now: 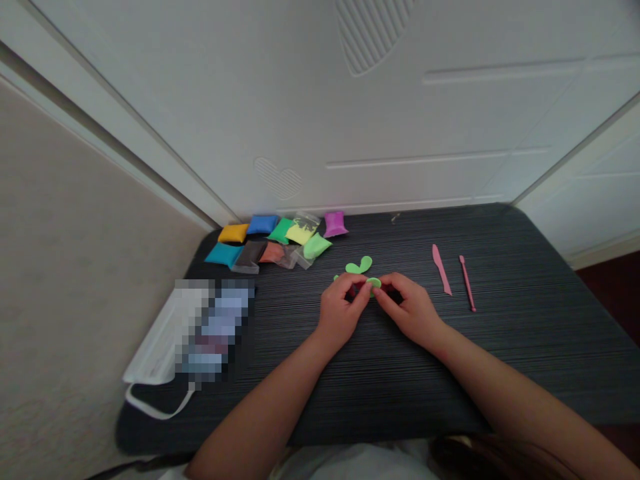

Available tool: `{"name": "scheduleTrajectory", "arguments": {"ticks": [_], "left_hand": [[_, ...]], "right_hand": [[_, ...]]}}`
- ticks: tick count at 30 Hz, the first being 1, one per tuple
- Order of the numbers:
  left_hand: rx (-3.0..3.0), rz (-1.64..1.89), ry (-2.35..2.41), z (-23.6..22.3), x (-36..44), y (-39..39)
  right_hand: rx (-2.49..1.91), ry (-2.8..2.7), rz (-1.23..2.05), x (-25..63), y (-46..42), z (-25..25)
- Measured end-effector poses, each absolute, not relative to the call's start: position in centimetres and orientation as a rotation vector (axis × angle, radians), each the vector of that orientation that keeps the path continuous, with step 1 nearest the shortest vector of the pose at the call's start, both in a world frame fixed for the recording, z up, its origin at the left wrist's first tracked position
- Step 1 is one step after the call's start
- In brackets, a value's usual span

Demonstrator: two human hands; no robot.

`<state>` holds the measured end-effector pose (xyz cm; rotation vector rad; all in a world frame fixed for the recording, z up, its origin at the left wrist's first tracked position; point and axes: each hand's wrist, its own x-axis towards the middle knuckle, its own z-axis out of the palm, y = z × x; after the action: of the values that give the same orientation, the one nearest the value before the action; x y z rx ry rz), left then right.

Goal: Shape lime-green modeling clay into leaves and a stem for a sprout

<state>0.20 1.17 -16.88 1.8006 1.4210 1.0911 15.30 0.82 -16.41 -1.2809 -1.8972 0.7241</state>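
Observation:
Between the fingertips of my left hand (341, 308) and my right hand (407, 308) is a small, flat, light green clay disc (373, 285). Both hands pinch it just above the dark table. Right behind them lies a light green clay piece shaped like two joined leaves (359, 266). Another bit of light green clay (336, 278) peeks out past my left knuckles, mostly hidden. Something dark red shows under my left fingers, too covered to make out.
Several packets of coloured clay (235, 233) lie at the table's back left. A pink plastic knife (441, 268) and a thin pink modelling tool (467, 283) rest to the right. A white face mask (160, 340) and a blurred-out item are at the left edge.

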Motion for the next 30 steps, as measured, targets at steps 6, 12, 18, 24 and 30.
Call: {"name": "scheduleTrajectory", "arguments": {"ticks": [6, 12, 18, 24, 30], "left_hand": [[1.83, 1.113, 1.332, -16.76, 0.1, 1.14], [1.857, 1.092, 1.369, -16.8, 0.19, 1.28], [1.902, 0.97, 1.381, -17.23, 0.41, 1.45], [1.881, 0.961, 1.37, -17.1, 0.3, 1.38], [1.83, 0.972, 1.444, -17.12, 0.28, 1.39]], "right_hand": [[-1.325, -1.941, 0.689, 15.33, 0.87, -16.4], [-1.342, -1.917, 0.665, 15.39, 0.87, -16.42], [-1.354, -1.823, 0.672, 15.5, 0.93, -16.53], [-1.371, -1.833, 0.704, 15.47, 0.88, -16.46], [-1.308, -1.841, 0.724, 15.36, 0.76, -16.34]]}}
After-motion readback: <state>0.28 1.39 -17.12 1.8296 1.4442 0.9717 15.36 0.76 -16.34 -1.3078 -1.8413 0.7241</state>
